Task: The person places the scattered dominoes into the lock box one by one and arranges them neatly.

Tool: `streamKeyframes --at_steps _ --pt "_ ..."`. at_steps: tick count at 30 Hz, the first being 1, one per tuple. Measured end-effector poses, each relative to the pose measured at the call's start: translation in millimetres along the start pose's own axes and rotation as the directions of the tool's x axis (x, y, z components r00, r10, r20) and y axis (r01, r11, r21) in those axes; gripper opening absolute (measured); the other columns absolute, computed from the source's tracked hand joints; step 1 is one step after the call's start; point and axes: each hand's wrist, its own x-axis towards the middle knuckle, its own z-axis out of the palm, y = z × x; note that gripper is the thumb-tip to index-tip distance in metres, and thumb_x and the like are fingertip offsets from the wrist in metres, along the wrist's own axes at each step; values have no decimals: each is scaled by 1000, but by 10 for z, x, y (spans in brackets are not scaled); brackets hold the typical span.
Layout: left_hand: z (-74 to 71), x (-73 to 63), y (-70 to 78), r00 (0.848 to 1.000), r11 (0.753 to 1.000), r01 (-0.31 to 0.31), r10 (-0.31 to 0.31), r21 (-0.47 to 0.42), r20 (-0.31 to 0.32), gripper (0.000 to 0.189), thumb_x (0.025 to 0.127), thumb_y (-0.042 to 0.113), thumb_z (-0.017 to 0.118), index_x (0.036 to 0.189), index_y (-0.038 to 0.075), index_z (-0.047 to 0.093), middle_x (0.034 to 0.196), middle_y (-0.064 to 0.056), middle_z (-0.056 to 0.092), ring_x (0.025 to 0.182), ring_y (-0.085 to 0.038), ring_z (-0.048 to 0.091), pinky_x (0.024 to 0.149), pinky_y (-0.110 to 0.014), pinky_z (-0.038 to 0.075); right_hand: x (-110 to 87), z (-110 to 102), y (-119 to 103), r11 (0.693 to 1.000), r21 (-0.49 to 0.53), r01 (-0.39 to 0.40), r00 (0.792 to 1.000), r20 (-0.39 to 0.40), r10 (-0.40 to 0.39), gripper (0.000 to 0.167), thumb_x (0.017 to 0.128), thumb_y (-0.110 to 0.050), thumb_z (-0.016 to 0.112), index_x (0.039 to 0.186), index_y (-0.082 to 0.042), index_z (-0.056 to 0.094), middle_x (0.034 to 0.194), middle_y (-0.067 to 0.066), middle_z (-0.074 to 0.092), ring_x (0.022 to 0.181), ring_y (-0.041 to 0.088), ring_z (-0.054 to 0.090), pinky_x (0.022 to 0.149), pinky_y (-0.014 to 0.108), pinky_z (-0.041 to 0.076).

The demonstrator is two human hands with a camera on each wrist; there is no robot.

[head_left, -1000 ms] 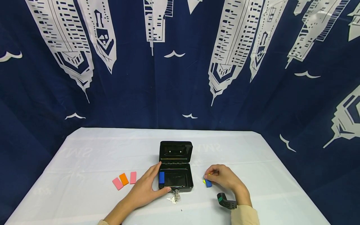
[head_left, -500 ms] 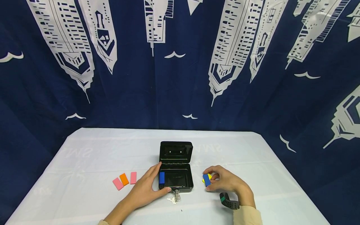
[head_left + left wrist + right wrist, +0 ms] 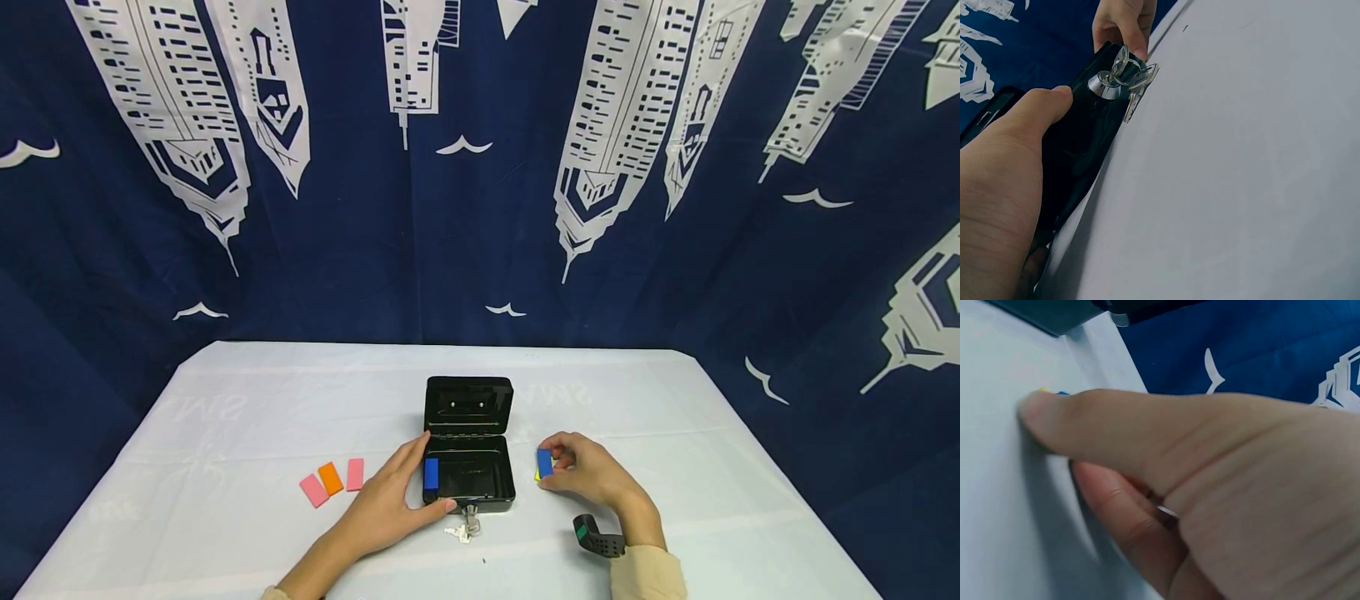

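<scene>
A small black cash box (image 3: 491,504) stands with its lid raised, and a flat blue rectangular block (image 3: 431,474) lies along its left inner wall. My left hand (image 3: 390,497) holds the box's left side, thumb at the front edge and fingertips near the hinge corner. In the left wrist view the thumb presses beside the lock (image 3: 1105,85), where keys (image 3: 1138,81) hang. Right of the box, my right hand (image 3: 588,471) pinches another blue block (image 3: 544,462) between thumb and fingers. A yellow block (image 3: 537,476) shows partly behind it; whether it is held too, I cannot tell.
Two pink blocks (image 3: 355,474) and an orange block (image 3: 330,478) lie left of the left hand on the white table (image 3: 247,400). A dark blue cloth (image 3: 480,250) with white buildings hangs behind the table. A black band (image 3: 597,537) is around the right wrist.
My right hand has regripped the blue block, now with the thumb at its near end, and moved slightly left and away with it. The left hand and cash box stay put.
</scene>
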Motion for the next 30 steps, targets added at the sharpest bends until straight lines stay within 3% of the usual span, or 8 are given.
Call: streamKeyframes --at_steps 4,10,14,22,30 --pt "-2 2 -5 1000 1000 -5 5 4 -4 107 81 77 70 165 26 27 165 -5 37 140 -33 51 105 -60 49 38 43 10 1000 6 23 998 -50 -23 46 77 -15 91 119 -12 70 93 0 64 84 14 58 76 29 48" --pt "4 -3 -8 1000 1000 -9 9 0 -5 107 81 78 69 165 26 27 166 -2 36 140 -31 51 106 -58 49 68 85 2 1000 1 16 994 -105 -16 46 79 -16 90 120 -15 70 97 -3 63 83 11 59 76 28 48" --pt "5 0 -7 1000 1000 -12 11 -6 -2 107 81 77 69 165 26 27 165 -2 36 140 -31 50 106 -59 49 67 67 -16 999 -10 32 994 -108 -33 47 79 -17 90 122 -15 70 93 -3 65 84 12 59 77 30 49" --pt "11 2 -6 1000 1000 -15 15 -7 0 107 81 79 67 165 27 26 166 -1 36 142 -30 49 107 -59 48 67 20 -54 984 -69 164 983 -76 -169 47 82 -24 88 124 -12 73 95 -2 66 86 15 59 72 25 48" --pt "9 -2 -8 1000 1000 -21 21 -12 -4 107 81 78 68 165 26 27 165 -1 36 143 -30 48 108 -59 48 78 29 -113 977 -69 201 974 -93 -207 46 82 -32 88 122 -15 75 100 -5 66 89 16 60 72 25 51"
